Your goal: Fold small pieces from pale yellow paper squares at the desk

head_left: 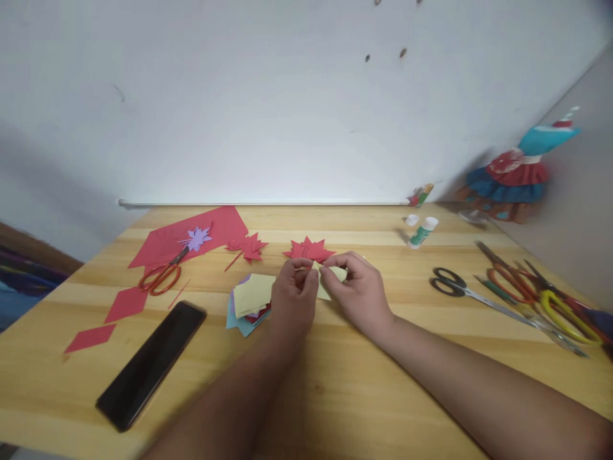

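My left hand point(295, 295) and my right hand point(358, 286) meet over the middle of the table. Between their fingertips they pinch a piece of pale yellow paper point(339, 273), partly hidden by the fingers. Just left of my left hand lies a stack of small paper pieces point(252, 295), yellow on top with blue, purple and red beneath. Beyond the hands sits a red paper leaf shape point(309, 248). A second red paper leaf point(249, 246) with a thin stem is to its left.
Left: orange-handled scissors point(163, 276), a purple paper leaf point(197, 239) on a red paper sheet point(158, 239), red diamonds point(125, 303), a phone point(152, 364). Right: a glue stick point(423, 232) with its cap off, black-handled scissors point(450, 282), more scissors point(565, 316), a paper dress figure point(517, 169).
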A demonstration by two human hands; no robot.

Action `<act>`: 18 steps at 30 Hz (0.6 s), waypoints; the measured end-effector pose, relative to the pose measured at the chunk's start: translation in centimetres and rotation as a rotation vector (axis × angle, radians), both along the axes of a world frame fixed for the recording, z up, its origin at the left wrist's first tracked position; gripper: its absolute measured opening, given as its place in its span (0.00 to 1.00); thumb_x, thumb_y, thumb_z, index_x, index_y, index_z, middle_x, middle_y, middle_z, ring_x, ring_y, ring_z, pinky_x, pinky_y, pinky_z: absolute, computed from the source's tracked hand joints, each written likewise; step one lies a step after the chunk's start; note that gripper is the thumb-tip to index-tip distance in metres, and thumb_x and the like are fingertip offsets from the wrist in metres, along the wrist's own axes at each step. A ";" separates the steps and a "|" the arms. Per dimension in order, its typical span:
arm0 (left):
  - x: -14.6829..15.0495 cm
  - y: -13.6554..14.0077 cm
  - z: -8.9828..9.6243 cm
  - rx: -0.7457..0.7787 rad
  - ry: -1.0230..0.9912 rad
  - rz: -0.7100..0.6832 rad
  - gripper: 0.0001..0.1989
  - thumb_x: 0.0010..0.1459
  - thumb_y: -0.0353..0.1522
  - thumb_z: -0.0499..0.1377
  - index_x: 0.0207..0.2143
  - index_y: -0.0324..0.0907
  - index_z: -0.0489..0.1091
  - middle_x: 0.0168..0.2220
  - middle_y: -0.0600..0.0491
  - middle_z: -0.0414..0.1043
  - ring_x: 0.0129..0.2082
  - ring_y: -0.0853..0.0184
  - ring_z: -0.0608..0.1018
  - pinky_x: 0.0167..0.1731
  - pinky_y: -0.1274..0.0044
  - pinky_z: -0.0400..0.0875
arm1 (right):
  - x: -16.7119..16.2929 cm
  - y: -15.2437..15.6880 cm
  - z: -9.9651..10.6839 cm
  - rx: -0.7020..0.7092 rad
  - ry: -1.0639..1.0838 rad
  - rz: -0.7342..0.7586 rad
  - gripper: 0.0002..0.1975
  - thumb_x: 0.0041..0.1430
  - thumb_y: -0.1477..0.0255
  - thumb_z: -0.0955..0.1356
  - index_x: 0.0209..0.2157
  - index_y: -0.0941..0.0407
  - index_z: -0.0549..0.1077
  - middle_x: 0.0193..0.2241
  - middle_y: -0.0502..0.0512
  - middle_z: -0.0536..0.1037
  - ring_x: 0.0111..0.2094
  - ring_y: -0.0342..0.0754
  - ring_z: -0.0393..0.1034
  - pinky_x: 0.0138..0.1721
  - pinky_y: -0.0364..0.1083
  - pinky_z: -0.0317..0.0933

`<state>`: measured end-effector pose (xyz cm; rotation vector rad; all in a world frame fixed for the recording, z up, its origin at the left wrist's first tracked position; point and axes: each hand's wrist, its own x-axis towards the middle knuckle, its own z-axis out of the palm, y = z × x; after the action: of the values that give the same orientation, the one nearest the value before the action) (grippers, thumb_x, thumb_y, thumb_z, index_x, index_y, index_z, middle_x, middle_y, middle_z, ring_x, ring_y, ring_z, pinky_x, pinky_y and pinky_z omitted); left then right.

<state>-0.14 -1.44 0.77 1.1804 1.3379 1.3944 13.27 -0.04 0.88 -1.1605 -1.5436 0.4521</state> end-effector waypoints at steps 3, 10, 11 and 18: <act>0.0 -0.3 0.2 0.011 0.009 -0.009 0.11 0.59 0.36 0.63 0.43 0.45 0.68 0.20 0.62 0.69 0.17 0.73 0.63 0.20 0.81 0.55 | 0.0 -0.1 0.0 0.014 -0.007 -0.010 0.03 0.61 0.69 0.72 0.33 0.52 0.78 0.31 0.52 0.81 0.31 0.49 0.73 0.34 0.48 0.66; -0.1 -0.3 0.3 0.023 -0.057 -0.057 0.15 0.57 0.34 0.63 0.45 0.46 0.64 0.22 0.63 0.70 0.17 0.74 0.61 0.20 0.81 0.54 | -0.1 -0.3 0.2 -0.048 0.021 0.015 0.03 0.61 0.70 0.71 0.31 0.52 0.76 0.29 0.50 0.81 0.31 0.49 0.74 0.37 0.49 0.68; -0.2 -0.1 0.3 0.000 -0.084 -0.068 0.16 0.56 0.34 0.63 0.45 0.46 0.64 0.21 0.63 0.69 0.17 0.74 0.61 0.20 0.81 0.54 | -0.1 -0.3 0.2 -0.039 0.021 0.026 0.03 0.61 0.70 0.71 0.32 0.52 0.76 0.30 0.50 0.81 0.31 0.49 0.74 0.37 0.49 0.68; -0.3 1.0 0.3 -0.108 -0.124 -0.074 0.11 0.51 0.39 0.65 0.31 0.43 0.67 0.21 0.61 0.67 0.21 0.73 0.65 0.24 0.80 0.59 | 0.1 -0.1 0.1 0.048 -0.071 0.068 0.03 0.64 0.70 0.72 0.36 0.51 0.80 0.33 0.52 0.83 0.32 0.49 0.75 0.37 0.50 0.69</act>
<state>-0.49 -0.48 1.11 1.0447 1.2544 1.3041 13.38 -0.11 0.96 -1.1000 -1.6510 0.4201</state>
